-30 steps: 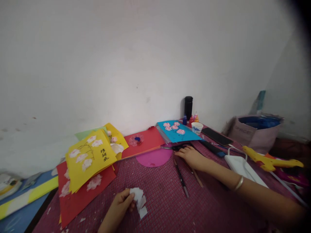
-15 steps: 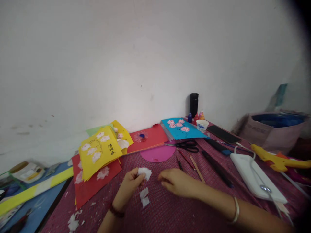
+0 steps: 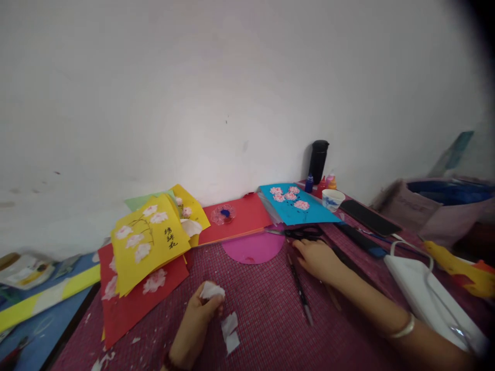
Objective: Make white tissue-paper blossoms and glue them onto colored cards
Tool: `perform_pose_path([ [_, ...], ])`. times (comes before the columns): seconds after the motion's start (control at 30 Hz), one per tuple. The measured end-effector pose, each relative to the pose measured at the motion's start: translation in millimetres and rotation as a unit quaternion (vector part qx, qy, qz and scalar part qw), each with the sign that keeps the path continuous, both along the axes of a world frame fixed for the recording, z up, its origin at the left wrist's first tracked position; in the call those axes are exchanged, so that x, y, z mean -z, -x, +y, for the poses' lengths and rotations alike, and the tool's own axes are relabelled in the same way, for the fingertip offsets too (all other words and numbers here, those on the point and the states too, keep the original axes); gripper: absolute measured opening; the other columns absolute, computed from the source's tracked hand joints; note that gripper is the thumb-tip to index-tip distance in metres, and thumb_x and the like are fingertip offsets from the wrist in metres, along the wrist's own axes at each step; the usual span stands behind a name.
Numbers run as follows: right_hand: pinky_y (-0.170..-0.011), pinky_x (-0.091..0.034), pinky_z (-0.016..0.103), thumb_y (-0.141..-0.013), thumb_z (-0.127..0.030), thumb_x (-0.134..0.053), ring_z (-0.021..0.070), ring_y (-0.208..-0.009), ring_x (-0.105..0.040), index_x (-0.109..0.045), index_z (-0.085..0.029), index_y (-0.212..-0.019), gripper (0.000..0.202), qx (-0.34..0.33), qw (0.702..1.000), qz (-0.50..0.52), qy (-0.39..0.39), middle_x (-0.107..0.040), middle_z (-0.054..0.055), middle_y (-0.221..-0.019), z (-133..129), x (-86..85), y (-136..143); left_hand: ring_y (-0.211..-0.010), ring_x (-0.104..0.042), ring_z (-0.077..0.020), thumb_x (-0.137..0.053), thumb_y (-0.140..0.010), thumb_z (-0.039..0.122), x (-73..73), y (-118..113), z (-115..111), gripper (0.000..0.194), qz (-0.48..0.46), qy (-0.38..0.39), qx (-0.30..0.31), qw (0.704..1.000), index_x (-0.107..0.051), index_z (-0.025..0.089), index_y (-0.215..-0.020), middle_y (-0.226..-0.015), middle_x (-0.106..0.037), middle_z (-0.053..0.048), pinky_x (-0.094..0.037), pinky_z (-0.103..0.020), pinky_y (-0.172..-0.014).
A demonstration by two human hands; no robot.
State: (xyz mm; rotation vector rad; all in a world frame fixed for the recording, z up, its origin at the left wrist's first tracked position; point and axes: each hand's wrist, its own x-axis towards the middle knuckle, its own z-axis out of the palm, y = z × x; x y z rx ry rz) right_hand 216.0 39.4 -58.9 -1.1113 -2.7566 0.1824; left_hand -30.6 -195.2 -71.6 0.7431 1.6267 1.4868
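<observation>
My left hand [image 3: 195,322] pinches a small piece of white tissue paper [image 3: 212,290] between thumb and fingers, just above the table. Two more scraps of white tissue paper [image 3: 231,330] lie to its right. My right hand [image 3: 315,257] reaches out palm down, its fingers extended and slightly bent at the handles of the black scissors [image 3: 307,232]. Whether the fingertips touch the handles, I cannot tell. Below that hand lies a dark pen [image 3: 299,288]. A wooden stick [image 3: 333,297] is partly hidden under the right wrist.
Yellow cards with paper flowers [image 3: 149,242] lie on red sheets [image 3: 127,319] at left. Behind are a magenta disc [image 3: 253,246], a clear dish [image 3: 223,214], and a blue card [image 3: 297,203]. A paper cup [image 3: 332,199], white power bank [image 3: 429,293] and yellow glue gun [image 3: 460,265] stand right.
My right hand has moved away from the left hand, forward and right to the scissors. The left hand keeps the tissue paper and sits slightly lower left; the view has shifted a little.
</observation>
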Motion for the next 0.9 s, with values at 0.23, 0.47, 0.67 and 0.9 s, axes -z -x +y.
perform_pose_path([
  [0.23,-0.076,-0.044,0.034,-0.071,-0.012,-0.044,0.0225,-0.084,-0.061,-0.064,-0.021,-0.094,0.031,-0.029,0.972,0.133,0.193,-0.067,0.007,-0.089,11.8,-6.4,-13.0,-0.054,-0.045,-0.0106,-0.071,-0.064,0.037,-6.5,3.0,1.0,0.031,-0.068,0.065,-0.014,0.995,-0.063,0.016,-0.085,-0.058,-0.054,0.005,-0.036,-0.022,-0.054],
  [0.47,-0.065,-0.047,0.040,-0.076,-0.041,-0.053,0.0237,-0.067,-0.056,-0.061,-0.032,-0.082,0.014,0.007,0.736,0.471,0.487,-0.057,0.005,-0.068,-4.2,-5.9,-39.9,-0.050,-0.046,-0.0119,-0.073,-0.059,0.044,1.7,8.5,4.8,0.031,-0.120,0.098,-0.019,0.988,-0.061,0.017,-0.068,-0.055,-0.055,0.003,-0.036,-0.023,-0.051],
  [0.67,-0.072,-0.048,0.041,-0.081,-0.048,-0.050,0.0205,-0.069,-0.057,-0.056,-0.033,-0.093,0.020,0.017,0.693,0.486,0.532,-0.056,0.002,-0.072,-9.2,2.6,-21.8,-0.052,-0.044,-0.0114,-0.071,-0.065,0.045,0.6,11.4,2.3,0.031,-0.067,0.055,0.023,0.996,-0.057,0.017,-0.063,-0.054,-0.051,0.003,-0.035,-0.023,-0.053],
  [0.9,-0.071,-0.042,0.035,-0.088,-0.052,-0.040,0.0179,-0.064,-0.054,-0.060,-0.024,-0.094,0.036,-0.023,0.620,0.477,0.623,-0.056,0.002,-0.062,-8.4,9.8,-3.4,-0.052,-0.044,-0.0103,-0.074,-0.063,0.040,0.1,11.3,4.6,0.034,-0.101,0.028,0.024,0.994,-0.049,0.018,-0.059,-0.060,-0.053,0.003,-0.035,-0.023,-0.053],
])
